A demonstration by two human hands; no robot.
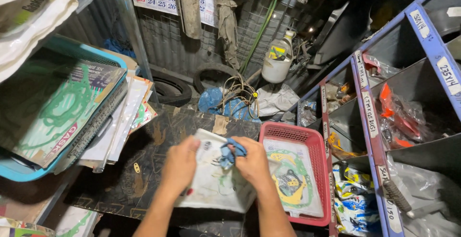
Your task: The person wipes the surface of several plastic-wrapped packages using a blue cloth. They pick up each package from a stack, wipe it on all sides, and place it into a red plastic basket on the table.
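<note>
A flat clear plastic packet [218, 184] with a white card and gasket outlines inside lies on the dark patterned board [144, 165]. My left hand [180, 162] presses down on the packet's left part, fingers curled at its upper edge. Over the packet's upper right, my right hand [252, 162] grips a crumpled blue cloth [229, 151]. Both hands touch the packet.
A red plastic basket [317, 143] with another gasket packet stands right of the hands. Blue shelf compartments [372, 121] with bagged parts fill the right side. A teal tray [103, 59] of gasket packets overhangs at left. Tyres [170, 90], wires and a white bottle [278, 57] lie behind.
</note>
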